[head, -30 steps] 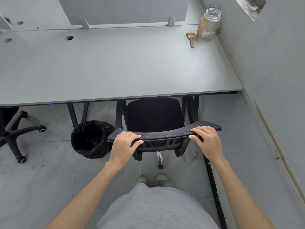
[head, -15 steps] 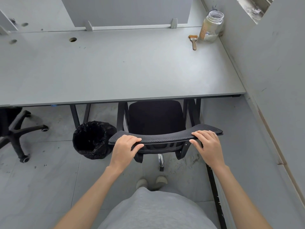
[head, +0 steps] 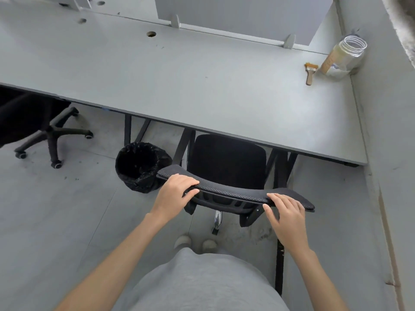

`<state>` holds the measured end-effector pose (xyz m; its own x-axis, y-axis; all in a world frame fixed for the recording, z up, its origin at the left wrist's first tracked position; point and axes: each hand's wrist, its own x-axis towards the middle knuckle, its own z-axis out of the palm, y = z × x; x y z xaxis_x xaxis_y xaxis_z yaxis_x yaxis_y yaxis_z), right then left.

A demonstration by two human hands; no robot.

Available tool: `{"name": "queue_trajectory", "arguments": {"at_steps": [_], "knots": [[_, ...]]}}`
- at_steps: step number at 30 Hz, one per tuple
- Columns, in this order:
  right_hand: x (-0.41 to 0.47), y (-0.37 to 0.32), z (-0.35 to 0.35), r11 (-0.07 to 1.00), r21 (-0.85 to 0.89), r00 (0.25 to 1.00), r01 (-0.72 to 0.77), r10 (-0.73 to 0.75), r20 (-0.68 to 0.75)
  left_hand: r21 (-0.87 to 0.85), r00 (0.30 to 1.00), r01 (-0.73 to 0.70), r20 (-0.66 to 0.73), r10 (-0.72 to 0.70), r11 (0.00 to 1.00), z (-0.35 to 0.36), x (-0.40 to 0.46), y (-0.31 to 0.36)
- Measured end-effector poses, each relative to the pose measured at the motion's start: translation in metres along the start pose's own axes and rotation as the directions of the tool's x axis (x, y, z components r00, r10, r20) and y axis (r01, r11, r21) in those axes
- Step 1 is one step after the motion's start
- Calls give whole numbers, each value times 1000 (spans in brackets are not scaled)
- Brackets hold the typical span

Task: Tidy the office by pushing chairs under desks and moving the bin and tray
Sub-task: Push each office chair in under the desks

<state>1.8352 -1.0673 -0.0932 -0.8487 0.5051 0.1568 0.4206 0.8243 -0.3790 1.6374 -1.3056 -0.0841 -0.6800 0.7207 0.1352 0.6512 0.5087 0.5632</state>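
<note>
The front of the black mesh-backed office chair [head: 226, 162] at centre frame hides under the grey desk [head: 179, 86]. The left hand [head: 174, 193] grips its backrest top; the right hand [head: 286, 212] rests there, fingers relaxed. A second chair [head: 33, 122] is cut off at far left. One black-lined round bin [head: 140, 167] stands left of centre.

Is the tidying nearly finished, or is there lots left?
Not yet finished. One chair is part way in: its seat sits under the desk edge, and the left hand grips its backrest while the right hand rests on it. Left to do: the bin stands beside that chair, and a second chair at the far left looks only partly tucked. No tray is in view.
</note>
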Motion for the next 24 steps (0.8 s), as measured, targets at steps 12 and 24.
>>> {"name": "queue_trajectory", "arguments": {"at_steps": [12,24], "knots": [[-1,-109,68,834,538,624,121,-485,612,-720,524,536,-126,-843,441,-8,-153,1],[40,-397,187,713,701,277,15,-677,682,-925,-267,373,-182,-946,73,-39,-311,-60]]}}
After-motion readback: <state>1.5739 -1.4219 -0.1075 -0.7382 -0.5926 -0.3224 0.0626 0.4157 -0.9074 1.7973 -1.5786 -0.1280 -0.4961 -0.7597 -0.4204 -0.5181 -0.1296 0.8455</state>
